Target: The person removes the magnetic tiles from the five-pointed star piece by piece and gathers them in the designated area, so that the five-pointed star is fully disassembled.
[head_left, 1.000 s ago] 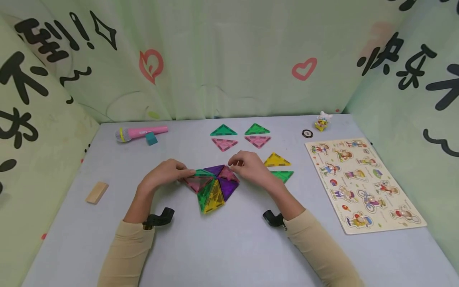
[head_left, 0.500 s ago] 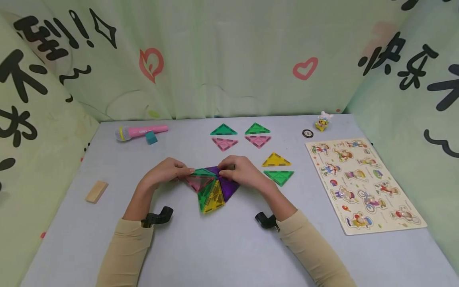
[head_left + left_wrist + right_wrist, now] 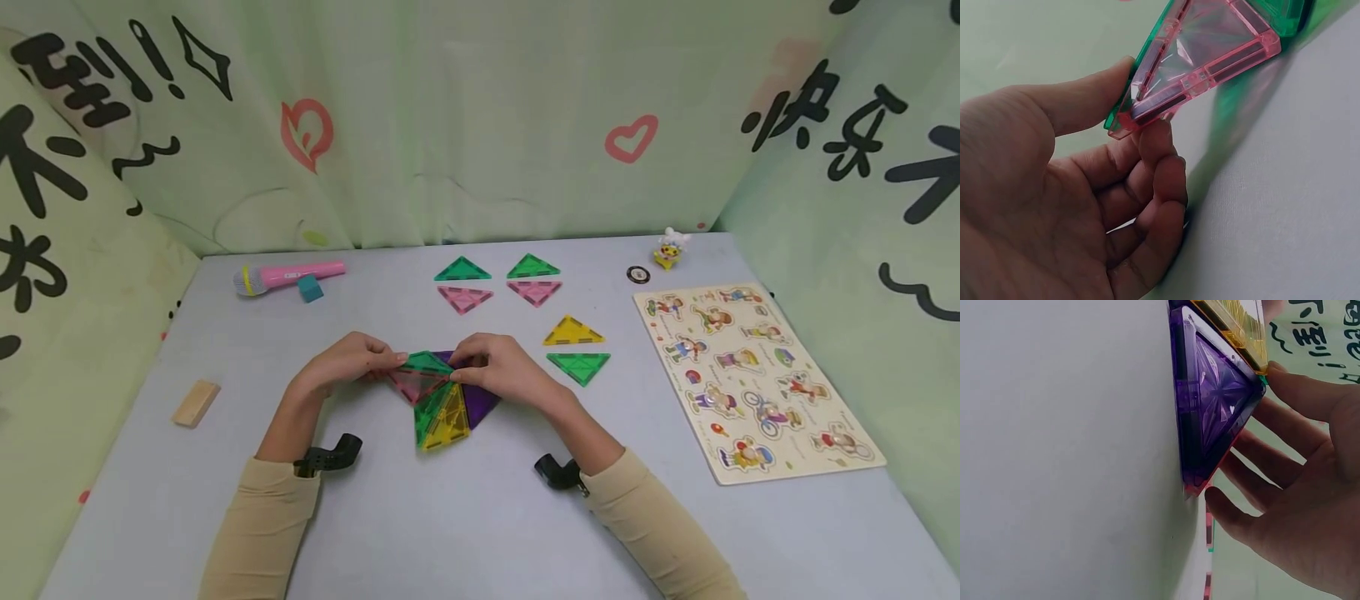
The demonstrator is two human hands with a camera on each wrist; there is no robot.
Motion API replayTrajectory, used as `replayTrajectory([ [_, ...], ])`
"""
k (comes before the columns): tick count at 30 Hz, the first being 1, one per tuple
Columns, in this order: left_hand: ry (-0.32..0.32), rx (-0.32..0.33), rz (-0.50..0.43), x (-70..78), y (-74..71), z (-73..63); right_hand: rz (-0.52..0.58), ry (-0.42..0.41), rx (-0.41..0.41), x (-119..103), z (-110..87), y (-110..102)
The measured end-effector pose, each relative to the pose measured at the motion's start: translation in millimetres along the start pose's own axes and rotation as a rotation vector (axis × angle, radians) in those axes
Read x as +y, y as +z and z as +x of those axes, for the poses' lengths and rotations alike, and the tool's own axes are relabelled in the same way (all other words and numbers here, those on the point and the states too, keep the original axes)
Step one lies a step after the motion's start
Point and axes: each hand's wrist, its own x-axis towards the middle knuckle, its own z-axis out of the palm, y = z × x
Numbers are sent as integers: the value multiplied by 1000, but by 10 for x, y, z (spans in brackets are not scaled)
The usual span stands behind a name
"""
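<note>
A faceted cluster of see-through triangular magnetic tiles stands on the table in the head view. It shows a pink tile (image 3: pixel 418 386), a yellow tile (image 3: pixel 448 419) and a purple tile (image 3: pixel 478 405), with green ones between. My left hand (image 3: pixel 351 360) pinches the outer corner of the pink and green tiles, thumb on the green side in the left wrist view. My right hand (image 3: pixel 506 367) holds the cluster near its peak. In the right wrist view its thumb (image 3: pixel 1297 394) touches the corner where yellow meets purple, and its other fingers reach behind the purple tile. The far right tiles are hidden.
Loose green, pink and yellow triangle tiles (image 3: pixel 573 331) lie behind and right of the cluster. A picture puzzle board (image 3: pixel 757 383) is at the right, with a small figurine (image 3: pixel 671 248) and black disc (image 3: pixel 638 274). At left are a pink microphone (image 3: pixel 300 273), teal cube (image 3: pixel 309 288) and wooden block (image 3: pixel 197 403).
My right hand has moved left from the cluster's right side onto its peak, covering a pink tile. The left hand keeps its pinch. The head view has shifted slightly.
</note>
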Motion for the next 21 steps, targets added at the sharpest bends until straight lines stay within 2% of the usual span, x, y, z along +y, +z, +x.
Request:
replayTrajectory([
  [21,67,-23,-127,-43,-16,-1,13,37,20,-31,-24,-4],
])
